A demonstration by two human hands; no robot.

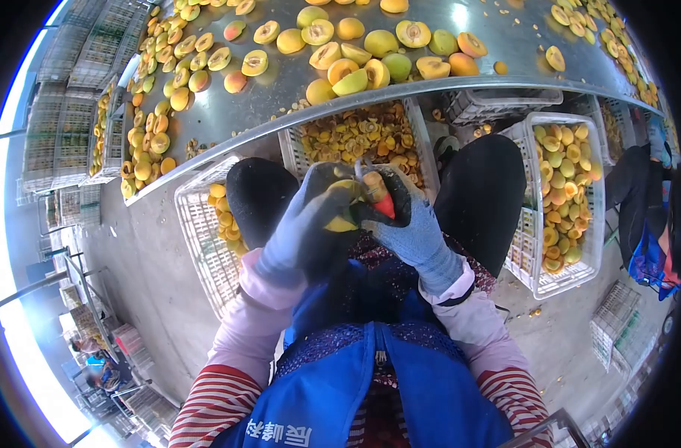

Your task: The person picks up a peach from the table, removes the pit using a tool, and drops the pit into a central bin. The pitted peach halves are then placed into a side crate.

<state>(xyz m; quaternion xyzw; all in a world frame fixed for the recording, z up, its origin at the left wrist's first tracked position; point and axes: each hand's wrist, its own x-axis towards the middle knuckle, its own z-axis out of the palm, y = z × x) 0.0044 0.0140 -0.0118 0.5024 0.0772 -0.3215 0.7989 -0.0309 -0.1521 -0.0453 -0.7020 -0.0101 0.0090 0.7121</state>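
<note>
Both hands wear blue-grey gloves with dark palms and meet above the lap. My left hand (310, 213) is closed round a yellow-green fruit (343, 216), partly hidden by the fingers. In my right hand (411, 224) is a small tool (381, 196) with a red and tan handle, its working end close to the fruit and hard to make out. Just beyond the hands, a white crate (289, 151) holds small fruit pieces and scraps (363, 134).
A metal table (280, 97) with halved and whole fruit crosses the top. White crates of fruit stand at left (206, 246) and right (534, 261). Stacked crates (620, 321) are at lower right. Another person's dark-clothed leg (630, 179) shows at the right edge.
</note>
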